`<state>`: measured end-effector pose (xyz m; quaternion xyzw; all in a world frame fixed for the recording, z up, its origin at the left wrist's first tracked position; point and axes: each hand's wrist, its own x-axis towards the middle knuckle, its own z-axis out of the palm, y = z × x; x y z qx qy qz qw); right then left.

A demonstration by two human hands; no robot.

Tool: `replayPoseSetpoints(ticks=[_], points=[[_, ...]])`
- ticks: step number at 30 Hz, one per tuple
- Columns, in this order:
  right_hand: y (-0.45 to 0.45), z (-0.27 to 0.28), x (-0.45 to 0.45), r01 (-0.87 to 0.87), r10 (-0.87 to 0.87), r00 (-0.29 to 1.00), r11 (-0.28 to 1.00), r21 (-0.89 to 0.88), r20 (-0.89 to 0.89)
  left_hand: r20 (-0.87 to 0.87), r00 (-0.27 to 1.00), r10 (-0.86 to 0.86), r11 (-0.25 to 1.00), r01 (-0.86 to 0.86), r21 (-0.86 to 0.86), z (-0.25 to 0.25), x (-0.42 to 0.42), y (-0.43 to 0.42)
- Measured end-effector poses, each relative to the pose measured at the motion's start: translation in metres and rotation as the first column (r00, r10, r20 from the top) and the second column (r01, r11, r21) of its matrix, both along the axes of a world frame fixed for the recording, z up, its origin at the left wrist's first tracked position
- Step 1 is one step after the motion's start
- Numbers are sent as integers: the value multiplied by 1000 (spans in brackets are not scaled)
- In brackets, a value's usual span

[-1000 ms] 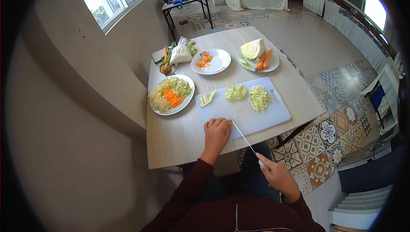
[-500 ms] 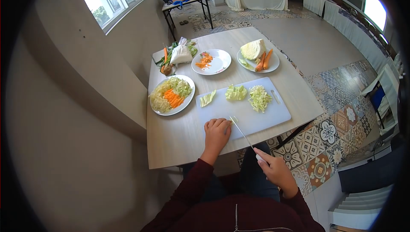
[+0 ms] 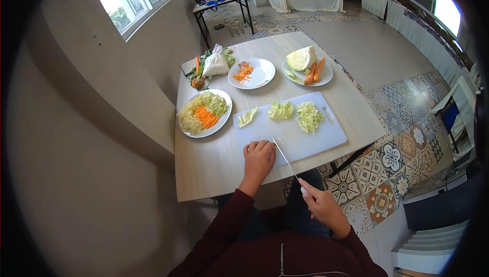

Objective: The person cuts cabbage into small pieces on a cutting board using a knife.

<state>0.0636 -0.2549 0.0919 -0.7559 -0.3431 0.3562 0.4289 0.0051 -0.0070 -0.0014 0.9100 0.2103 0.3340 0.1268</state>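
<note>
My right hand (image 3: 322,201) is closed on the handle of a knife (image 3: 286,159), its blade tip on the white cutting board (image 3: 321,142) beside my left fingertips. My left hand (image 3: 259,161) presses down at the board's front left, fingers curled together; a sliver of pale green shows at the fingertips, and what lies beneath is mostly hidden. Behind the hands, the board bears a flat cabbage piece (image 3: 247,117), stacked cabbage leaves (image 3: 281,110) and a heap of shredded cabbage (image 3: 309,117).
Left of the board is a plate (image 3: 225,119) of shredded vegetables. Farther back are a plate with orange bits (image 3: 263,75), a plate (image 3: 326,76) with cabbage and carrots, and a white bag (image 3: 216,65) among vegetables. A wall (image 3: 97,139) stands at the left.
My right hand and the knife handle have moved forward and to the left. The blade tip has shifted slightly left, toward my left fingertips. My left hand has stayed nearly still.
</note>
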Motion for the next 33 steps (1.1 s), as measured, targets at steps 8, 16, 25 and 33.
replayPoseSetpoints(ticks=[8, 16, 25, 33], points=[[0, 3, 0, -11, 10, 999, 1000, -26, -43, 1, 1000, 6, 1000, -6, -16, -1, 0, 0], [-15, 9, 1, -21, 10, 992, 996, -83, -129, 10, 1000, 1, 1000, -1, -19, -1, 0, -1], [4, 7, -1, 6, -10, 998, 998, -63, -69, 9, 1000, 1, 1000, -1, -15, 1, 1, -1], [39, -1, 12, -14, 13, 1000, 1000, -12, -14, 20, 1000, 4, 1000, -5, 7, 0, 1, -2]])
